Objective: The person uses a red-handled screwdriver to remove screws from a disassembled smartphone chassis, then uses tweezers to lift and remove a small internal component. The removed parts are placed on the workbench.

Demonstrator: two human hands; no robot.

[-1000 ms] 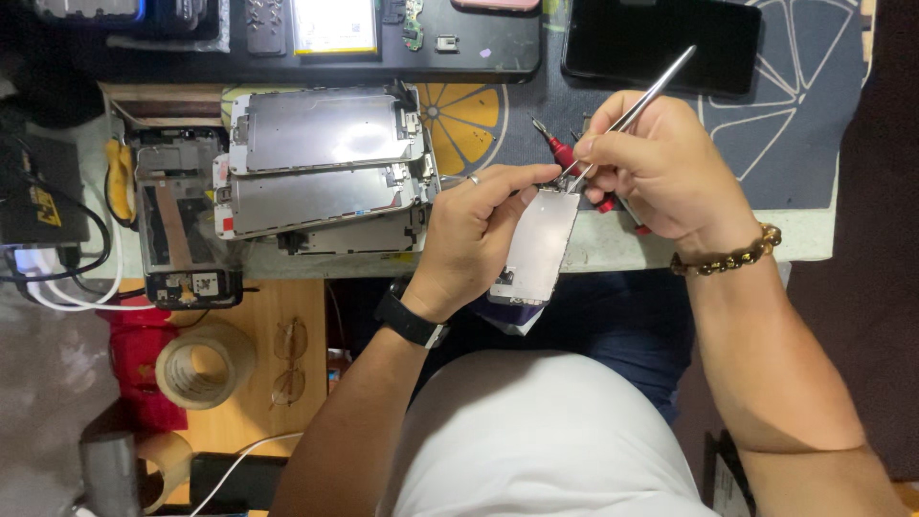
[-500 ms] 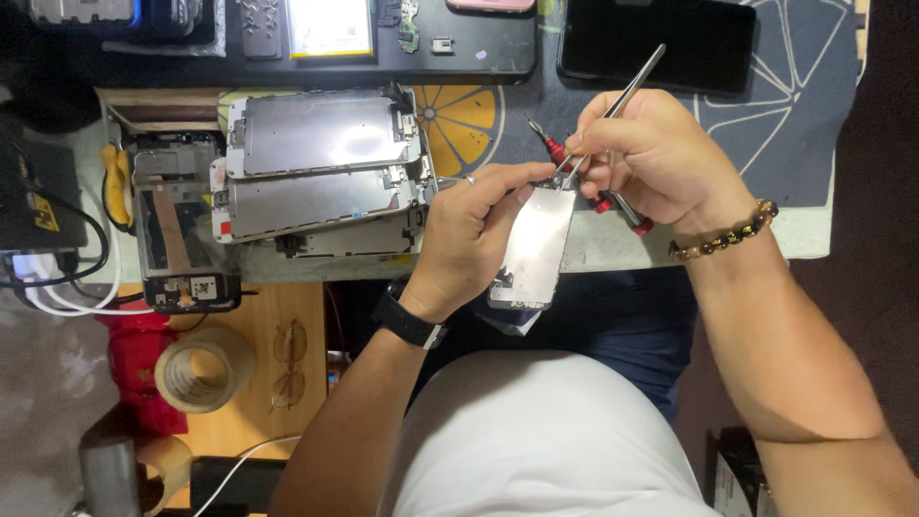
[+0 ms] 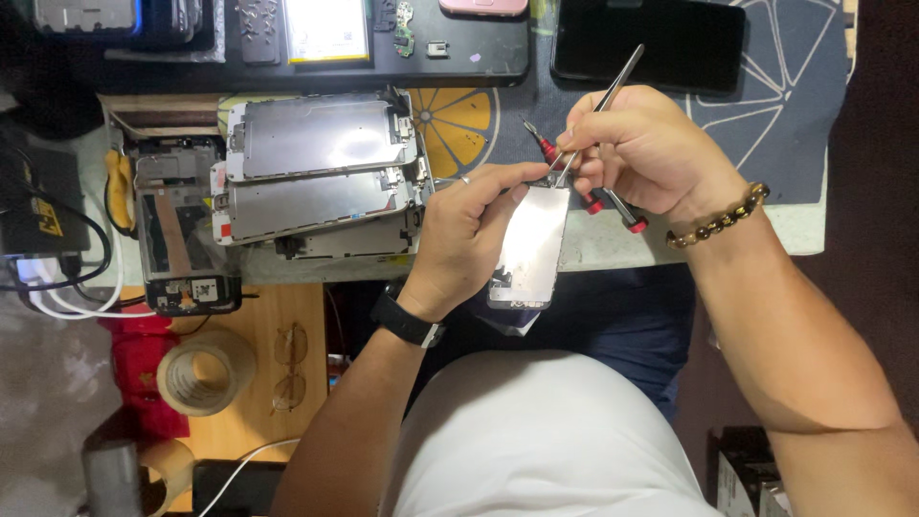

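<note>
- We're looking straight down: our left hand is clamped on a phone screen panel, thumb and fingers pinching its upper end, just off the near edge of the workbench and above our lap.
- The panel's long axis runs away from us, tilted slightly right at the top; its shiny metal back faces the camera.
- Our right hand is closed around a pair of metal tweezers, which slant up and right, their tip coming down at the panel's top edge.
- So the work spot lies down and left of the right-hand grip, right where the left thumb sits; the two hands are nearly touching there.
- The right hand is the nearer one to that top edge with a tool; the left only steadies.
- Red-handled screwdrivers lie on the bench under the right hand, partly covered by it.
- Hard to make out: the tweezer tip is hidden between the fingers, so we cannot tell whether it grips any small part.
- A stack of screen frames lies to the left, a dark phone at the top, a tape roll lower left.
</note>
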